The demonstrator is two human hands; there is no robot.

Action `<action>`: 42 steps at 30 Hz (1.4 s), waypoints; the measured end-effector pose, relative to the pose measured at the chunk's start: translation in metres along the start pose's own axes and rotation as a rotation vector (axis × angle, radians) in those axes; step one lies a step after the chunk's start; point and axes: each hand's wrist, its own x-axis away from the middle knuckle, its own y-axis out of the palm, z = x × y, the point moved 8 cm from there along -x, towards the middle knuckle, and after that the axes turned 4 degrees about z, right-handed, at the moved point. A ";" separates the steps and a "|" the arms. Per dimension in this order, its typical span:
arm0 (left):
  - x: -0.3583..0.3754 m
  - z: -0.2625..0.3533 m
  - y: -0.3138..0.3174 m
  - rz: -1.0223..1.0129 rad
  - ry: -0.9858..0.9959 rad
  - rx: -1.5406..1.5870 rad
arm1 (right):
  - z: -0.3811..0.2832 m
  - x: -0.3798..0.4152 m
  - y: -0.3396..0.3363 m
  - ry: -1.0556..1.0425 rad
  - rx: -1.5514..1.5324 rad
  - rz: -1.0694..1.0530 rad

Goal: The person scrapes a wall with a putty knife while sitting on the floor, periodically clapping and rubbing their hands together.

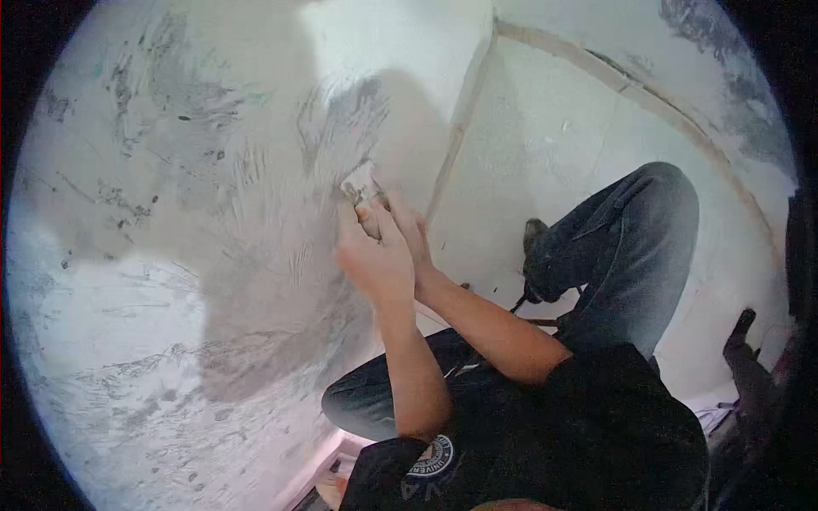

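Observation:
Both of my hands meet in front of the patchy grey-and-white wall (281, 196). My left hand (377, 262) is closed, its thumb and fingers around a small, flat, whitish piece with grey smudges (360, 180). Just to its right, my right hand (411, 228) has its fingers curled against the same piece from the other side. The piece's upper end pokes out past the fingertips, close to the wall; its lower part is hidden in the grip, and I cannot tell its exact kind. Scrape marks and dark streaks cover the wall around it.
A raised seam (467, 111) runs down the wall corner and another edge (648, 94) curves off to the right. My bent knees in dark trousers (622, 230) fill the middle right. A dark shoe (534, 234) shows beside the leg. A dark object (748, 362) lies far right.

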 end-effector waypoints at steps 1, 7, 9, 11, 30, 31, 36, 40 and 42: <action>0.002 0.002 -0.002 -0.010 0.004 -0.009 | -0.003 0.003 0.001 0.030 -0.044 -0.025; 0.003 0.007 0.000 0.114 0.039 -0.034 | 0.004 0.000 0.004 -0.016 -0.003 -0.019; 0.000 0.004 0.000 0.104 0.196 -0.170 | 0.005 0.006 0.007 -0.003 -0.058 -0.008; 0.004 0.001 -0.009 0.100 0.158 -0.139 | 0.004 0.009 0.010 -0.013 -0.123 0.011; -0.007 0.004 0.003 -0.007 0.051 -0.061 | 0.007 0.002 0.007 -0.060 0.049 0.029; -0.010 0.003 0.009 0.046 0.111 -0.094 | 0.008 -0.001 0.006 -0.107 0.030 0.080; -0.007 0.003 0.004 0.030 0.190 -0.173 | 0.009 0.006 0.011 -0.091 0.023 0.058; -0.007 0.002 -0.001 0.122 0.164 -0.111 | 0.005 0.003 0.012 -0.164 -0.005 0.111; -0.009 -0.005 0.001 0.143 0.116 -0.160 | -0.001 0.005 0.009 -0.251 0.108 0.121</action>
